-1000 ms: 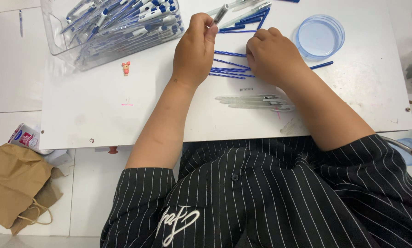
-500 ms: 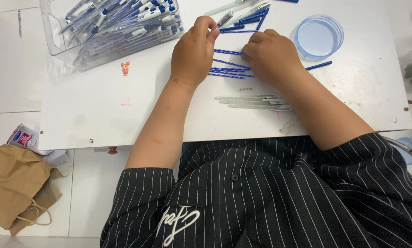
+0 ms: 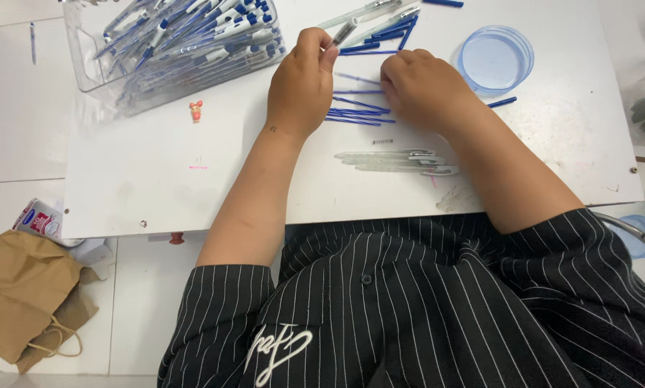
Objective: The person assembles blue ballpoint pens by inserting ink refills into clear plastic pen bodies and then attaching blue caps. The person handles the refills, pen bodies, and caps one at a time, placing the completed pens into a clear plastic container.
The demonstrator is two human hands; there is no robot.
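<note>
A view from above shows a person in a black pinstriped shirt seated at a white table [image 3: 157, 179], both bare forearms reaching toward the top centre of the frame. The left hand [image 3: 301, 86] is closed in a pinch around a clear pen barrel [image 3: 344, 32], gripping its lower end while the rest angles up and to the right. The right hand [image 3: 423, 90] lies knuckles-up with fingers curled over a loose scatter of thin blue ink refills [image 3: 358, 111]; whether it grips one cannot be seen. Just below the hands, near the middle of the frame, three clear pen barrels [image 3: 398, 162] lie side by side, with a tiny spring [image 3: 382, 141] above them. A clear plastic bin of finished blue pens [image 3: 186, 43] fills the upper left, and a round blue lid [image 3: 495, 57] sits at upper right. A small red figurine [image 3: 195, 110] stands beside the bin. The risks look modest: the refills are round and unrestrained, so a sweep of the right wrist could likely roll them off the table, and the spring seems small enough to be flicked away and lost. The forearms also pass close to the three laid-out barrels and could knock them askew.
</note>
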